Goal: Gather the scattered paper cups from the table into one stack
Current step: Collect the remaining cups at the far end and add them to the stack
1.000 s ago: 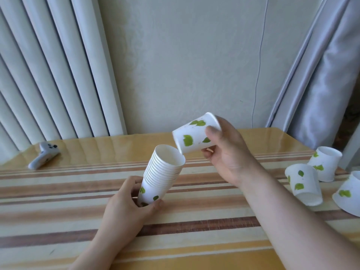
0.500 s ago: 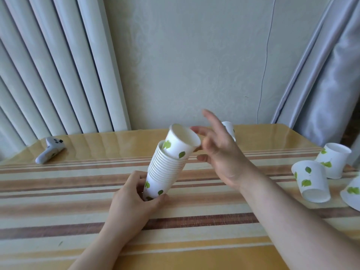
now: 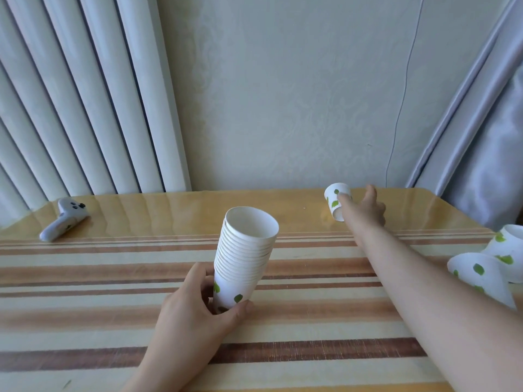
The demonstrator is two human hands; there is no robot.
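Observation:
My left hand [image 3: 195, 312] grips the bottom of a stack of white paper cups with green leaf prints [image 3: 243, 258], tilted a little to the right, mouth up, over the middle of the striped table [image 3: 311, 321]. My right hand [image 3: 363, 210] is stretched out to the far edge of the table, fingers spread. Its thumb touches a single leaf-print cup [image 3: 335, 203] that stands there, partly hidden by the hand. Two more loose cups, one lying [image 3: 481, 275] and one behind it [image 3: 506, 247], are at the right edge.
A white game controller [image 3: 63, 222] lies at the far left of the table. White vertical slats and a wall close off the back. A grey curtain [image 3: 481, 142] hangs at the right, next to a thin cable on the wall.
The cup held by my right hand went onto the stack and was let go. That hand then moved away to the far right, reaching the single cup at the table's back edge.

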